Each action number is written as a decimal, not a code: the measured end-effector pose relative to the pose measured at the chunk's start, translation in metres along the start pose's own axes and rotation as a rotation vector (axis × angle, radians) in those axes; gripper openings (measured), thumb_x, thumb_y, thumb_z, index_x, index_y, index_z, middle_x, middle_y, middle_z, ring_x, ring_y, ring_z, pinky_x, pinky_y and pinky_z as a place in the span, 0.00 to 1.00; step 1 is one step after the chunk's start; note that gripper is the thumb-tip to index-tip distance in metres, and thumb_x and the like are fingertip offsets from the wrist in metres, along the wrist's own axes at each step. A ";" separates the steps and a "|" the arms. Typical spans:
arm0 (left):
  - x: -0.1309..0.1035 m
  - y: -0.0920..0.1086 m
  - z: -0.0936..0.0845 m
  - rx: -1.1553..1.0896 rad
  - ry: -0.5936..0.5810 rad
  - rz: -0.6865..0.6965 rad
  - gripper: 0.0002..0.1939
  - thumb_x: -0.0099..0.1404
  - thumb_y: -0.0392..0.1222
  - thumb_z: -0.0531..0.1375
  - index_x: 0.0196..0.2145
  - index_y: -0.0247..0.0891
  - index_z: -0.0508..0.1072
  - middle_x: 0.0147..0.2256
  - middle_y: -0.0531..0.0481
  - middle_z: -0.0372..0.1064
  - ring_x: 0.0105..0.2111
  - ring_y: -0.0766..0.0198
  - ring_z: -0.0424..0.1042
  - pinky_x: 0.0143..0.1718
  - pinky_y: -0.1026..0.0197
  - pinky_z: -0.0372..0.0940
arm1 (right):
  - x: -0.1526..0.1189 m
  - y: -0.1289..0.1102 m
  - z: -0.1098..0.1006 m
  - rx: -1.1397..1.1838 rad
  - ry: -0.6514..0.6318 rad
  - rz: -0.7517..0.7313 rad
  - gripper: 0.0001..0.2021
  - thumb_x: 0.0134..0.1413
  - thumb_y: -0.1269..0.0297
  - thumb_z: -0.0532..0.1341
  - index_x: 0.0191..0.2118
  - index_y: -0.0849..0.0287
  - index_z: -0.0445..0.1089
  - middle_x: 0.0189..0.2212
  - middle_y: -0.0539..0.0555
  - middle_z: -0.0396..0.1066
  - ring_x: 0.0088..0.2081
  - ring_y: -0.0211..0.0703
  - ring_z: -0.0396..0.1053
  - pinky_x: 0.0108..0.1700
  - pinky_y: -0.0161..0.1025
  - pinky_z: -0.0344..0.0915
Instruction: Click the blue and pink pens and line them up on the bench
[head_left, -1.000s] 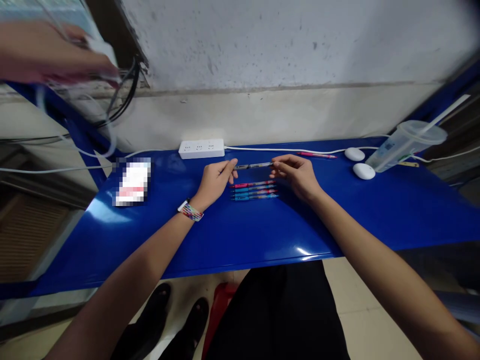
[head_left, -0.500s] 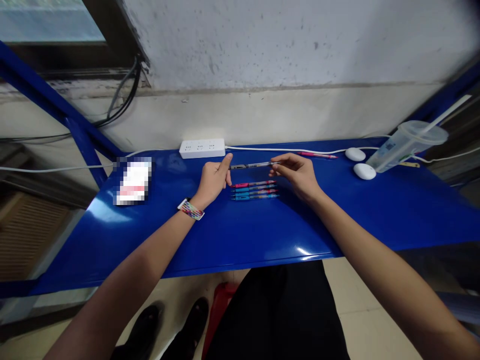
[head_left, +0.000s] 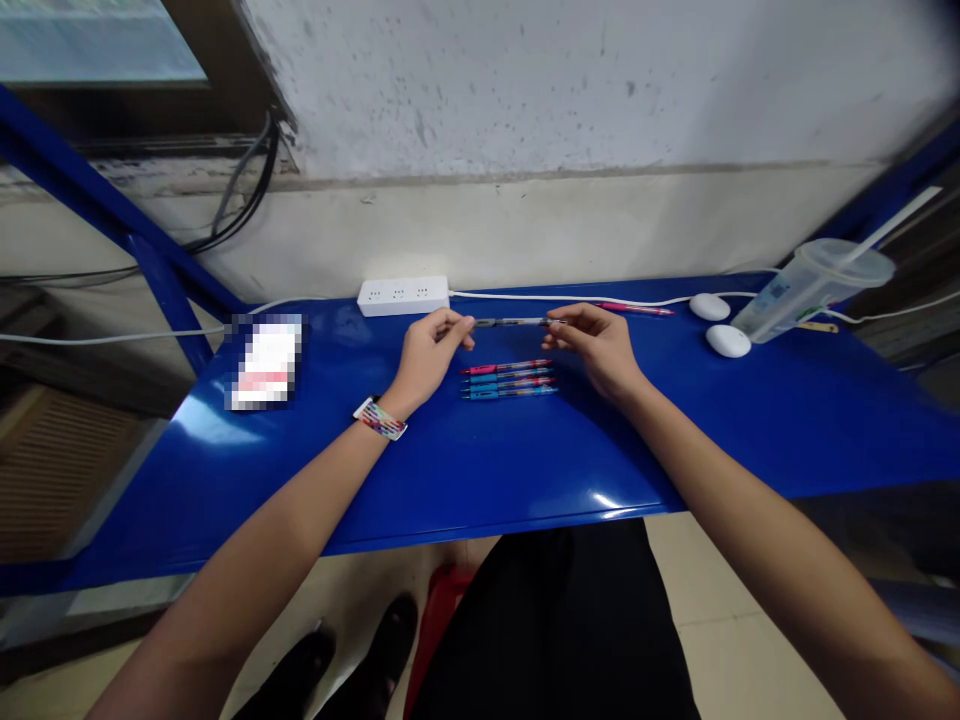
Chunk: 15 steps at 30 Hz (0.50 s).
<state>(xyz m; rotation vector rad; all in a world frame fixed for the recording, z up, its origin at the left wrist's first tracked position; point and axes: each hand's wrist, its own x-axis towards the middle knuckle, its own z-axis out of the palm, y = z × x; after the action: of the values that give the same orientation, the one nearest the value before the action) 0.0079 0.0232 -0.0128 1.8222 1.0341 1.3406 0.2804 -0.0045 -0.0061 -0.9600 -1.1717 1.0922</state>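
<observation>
A clear-barrelled pen (head_left: pixel 514 322) with a dark end is stretched level between my two hands, above the blue table. My left hand (head_left: pixel 435 350) pinches its dark left end between thumb and fingers. At the opposite end, the fingertips of my right hand (head_left: pixel 596 345) are closed on the pen's tip. Just below it on the table lies a row of pens (head_left: pixel 510 381), side by side: a pink one (head_left: pixel 504 368) at the top and blue ones (head_left: pixel 508 393) under it. My fingers partly hide both ends of the held pen.
Behind my hands are a white power strip (head_left: pixel 403 296) and a red pen (head_left: pixel 637 309) beside its cable. Two white rounded objects (head_left: pixel 727 341) and a clear cup with a straw (head_left: pixel 795 290) stand right. A blurred-out item (head_left: pixel 266 362) lies left on the blue table (head_left: pixel 480 480).
My left thumb has come down from pointing up and now lies against the pen's left end. The pen is now more level. My right hand and the row of pens look about the same.
</observation>
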 end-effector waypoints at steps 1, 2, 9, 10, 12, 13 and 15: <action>0.000 0.000 -0.001 0.029 0.010 -0.004 0.18 0.79 0.51 0.63 0.31 0.41 0.77 0.28 0.48 0.80 0.32 0.62 0.81 0.42 0.55 0.76 | 0.000 0.000 0.000 0.017 0.008 0.000 0.16 0.45 0.56 0.81 0.39 0.55 0.83 0.32 0.52 0.81 0.33 0.44 0.80 0.46 0.48 0.82; 0.001 0.000 -0.001 0.054 0.020 -0.008 0.22 0.80 0.52 0.61 0.29 0.41 0.76 0.27 0.48 0.79 0.30 0.63 0.80 0.41 0.56 0.76 | 0.000 0.000 -0.001 0.034 0.017 0.005 0.15 0.46 0.57 0.81 0.39 0.55 0.83 0.33 0.52 0.81 0.33 0.43 0.80 0.45 0.47 0.82; 0.003 -0.005 -0.006 -0.036 0.063 -0.013 0.10 0.76 0.48 0.67 0.37 0.42 0.79 0.33 0.47 0.81 0.35 0.61 0.82 0.42 0.56 0.79 | 0.003 -0.005 -0.005 0.122 0.086 0.125 0.09 0.46 0.63 0.76 0.36 0.55 0.83 0.32 0.52 0.79 0.32 0.41 0.77 0.42 0.43 0.80; 0.003 -0.006 -0.006 -0.051 0.072 -0.017 0.08 0.75 0.47 0.67 0.38 0.42 0.80 0.34 0.47 0.82 0.35 0.61 0.82 0.42 0.56 0.79 | 0.004 -0.006 -0.006 0.133 0.099 0.137 0.08 0.46 0.64 0.75 0.35 0.55 0.83 0.31 0.52 0.79 0.32 0.41 0.76 0.41 0.42 0.80; 0.003 -0.009 -0.007 -0.051 0.083 -0.015 0.06 0.74 0.46 0.67 0.41 0.42 0.81 0.36 0.47 0.82 0.36 0.62 0.83 0.43 0.57 0.80 | 0.005 -0.007 -0.007 0.156 0.118 0.153 0.08 0.45 0.65 0.74 0.35 0.56 0.83 0.30 0.52 0.78 0.31 0.40 0.75 0.39 0.40 0.78; 0.004 -0.011 -0.007 -0.045 0.086 -0.012 0.06 0.74 0.45 0.67 0.42 0.41 0.81 0.37 0.46 0.82 0.37 0.62 0.83 0.43 0.57 0.80 | 0.005 -0.007 -0.007 0.169 0.124 0.158 0.07 0.45 0.65 0.74 0.34 0.56 0.83 0.30 0.52 0.77 0.31 0.39 0.74 0.38 0.39 0.78; 0.004 -0.012 -0.007 -0.042 0.088 -0.008 0.05 0.74 0.43 0.67 0.44 0.41 0.81 0.38 0.46 0.83 0.38 0.61 0.83 0.43 0.57 0.81 | 0.005 -0.008 -0.008 0.192 0.129 0.162 0.07 0.46 0.66 0.75 0.34 0.57 0.83 0.29 0.52 0.77 0.30 0.38 0.73 0.36 0.36 0.77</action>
<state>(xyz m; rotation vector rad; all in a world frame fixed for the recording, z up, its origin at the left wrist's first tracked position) -0.0004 0.0325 -0.0197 1.7405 1.0501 1.4375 0.2896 -0.0012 0.0014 -0.9722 -0.8792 1.2288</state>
